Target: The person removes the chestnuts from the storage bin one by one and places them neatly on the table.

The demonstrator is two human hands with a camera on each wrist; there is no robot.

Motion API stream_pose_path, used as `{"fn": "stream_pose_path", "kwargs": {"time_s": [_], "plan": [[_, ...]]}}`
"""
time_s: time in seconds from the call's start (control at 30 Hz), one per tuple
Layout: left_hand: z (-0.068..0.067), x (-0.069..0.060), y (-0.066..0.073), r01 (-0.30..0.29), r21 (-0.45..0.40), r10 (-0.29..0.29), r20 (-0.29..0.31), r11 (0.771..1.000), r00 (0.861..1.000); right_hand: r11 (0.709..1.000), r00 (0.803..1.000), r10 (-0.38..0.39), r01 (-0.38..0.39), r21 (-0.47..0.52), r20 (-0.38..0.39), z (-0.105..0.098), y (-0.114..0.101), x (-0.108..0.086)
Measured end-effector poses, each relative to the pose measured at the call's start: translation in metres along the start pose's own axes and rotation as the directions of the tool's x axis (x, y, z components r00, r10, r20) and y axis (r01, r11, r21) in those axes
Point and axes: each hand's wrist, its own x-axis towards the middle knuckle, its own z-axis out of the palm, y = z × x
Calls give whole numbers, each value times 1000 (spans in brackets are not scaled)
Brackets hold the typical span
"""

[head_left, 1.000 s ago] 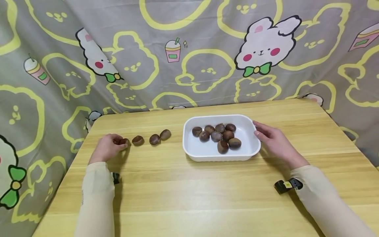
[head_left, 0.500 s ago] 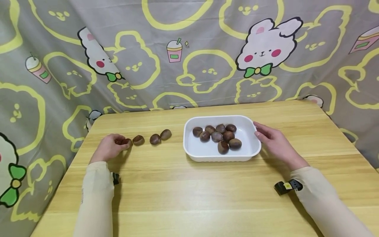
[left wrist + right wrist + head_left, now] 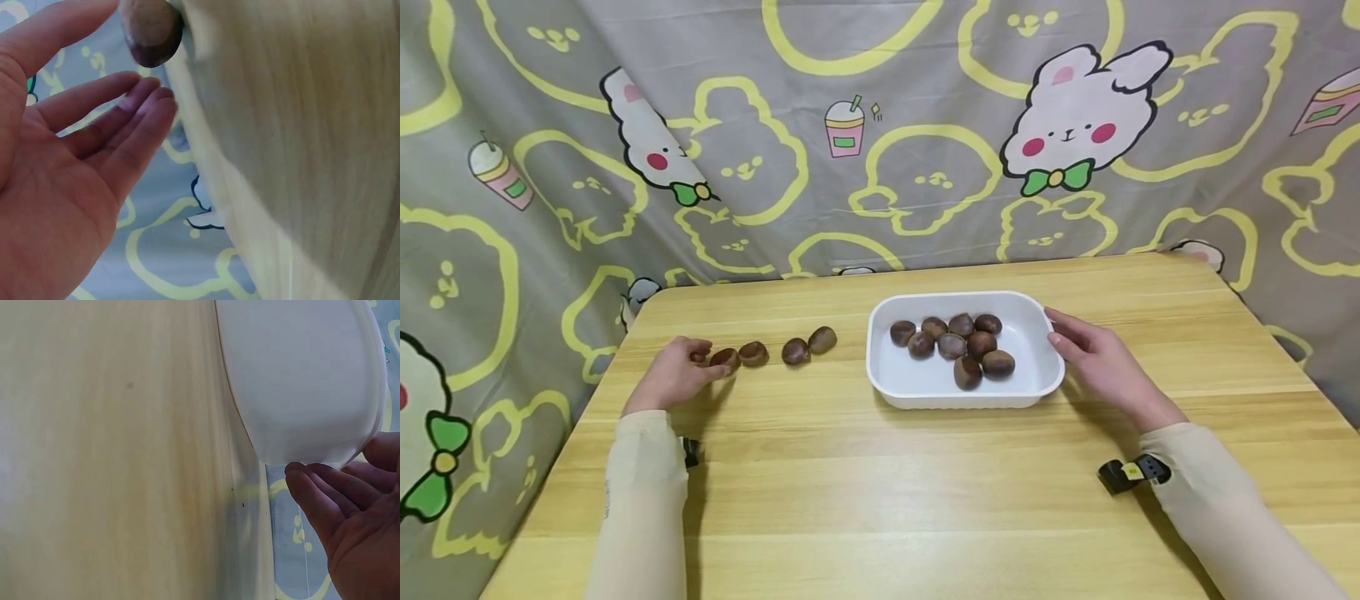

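My left hand (image 3: pixel 673 375) lies at the left end of a short row of brown chestnuts. Beside its fingertips sits the leftmost chestnut (image 3: pixel 725 359), which touches or nearly touches a second chestnut (image 3: pixel 753 353). In the left wrist view, the thumb (image 3: pixel 59 31) reaches toward a chestnut (image 3: pixel 152 31) while the other fingers are spread loosely apart from it. A white plastic tray (image 3: pixel 955 393) holds several chestnuts. My right hand (image 3: pixel 1105 362) grips its right end, thumb over the rim and fingers against the outer wall (image 3: pixel 306 394).
Two more chestnuts, one brown (image 3: pixel 795 352) and one paler (image 3: pixel 822 339), lie between the left pair and the tray. All stand on a wood-grain table (image 3: pixel 880 492). A patterned grey curtain (image 3: pixel 925 200) hangs behind and along the left side.
The leftmost chestnut has shifted right, up against its neighbour, and the left fingers have loosened from it. The right hand and tray hold their places.
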Motion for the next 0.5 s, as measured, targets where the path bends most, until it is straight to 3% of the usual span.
{"fn": "stream_pose_path", "kwargs": {"time_s": [0.17, 0.33, 0.5], "plan": [[-4, -7, 9, 1, -49, -6, -105, 999, 994, 1000, 1000, -6, 6, -1, -3, 1, -1, 0], [-4, -8, 25, -75, -152, 41, -217, 986, 975, 1000, 1000, -11, 11, -9, -16, 1, 1, 0], [5, -5, 43, -137, -243, 67, -277, 960, 959, 1000, 1000, -22, 22, -8, -21, 2, 3, 0]]}}
